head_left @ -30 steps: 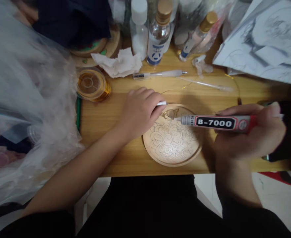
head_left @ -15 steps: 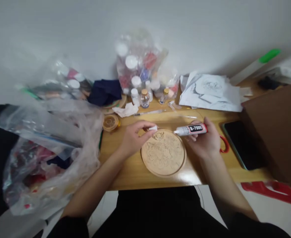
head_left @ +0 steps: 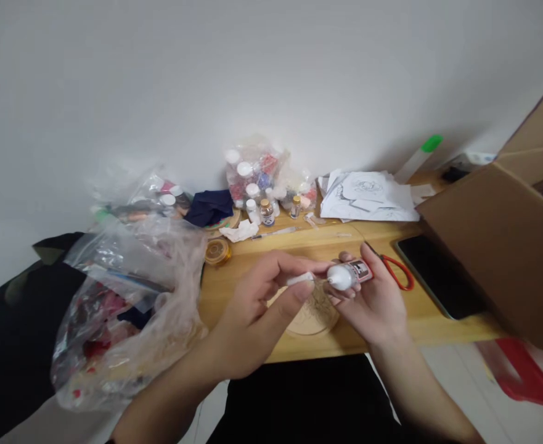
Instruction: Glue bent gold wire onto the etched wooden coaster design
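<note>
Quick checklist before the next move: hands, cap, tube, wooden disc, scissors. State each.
1. Cap held: ok, pinched between thumb and fingers of the left hand.
2. Glue tube held: ok, in the right hand, nozzle toward the cap.
3. Cap clear of the nozzle: cannot tell; they are close together, and the tip is too small to make out.
4. Nozzle tip clean: cannot tell, too small and blurred.
5. Wooden disc fully in view: not ok, the hands partly cover it.
6. Red-handled scissors well away from the hands: not ok, they lie close beside the right hand.
</note>
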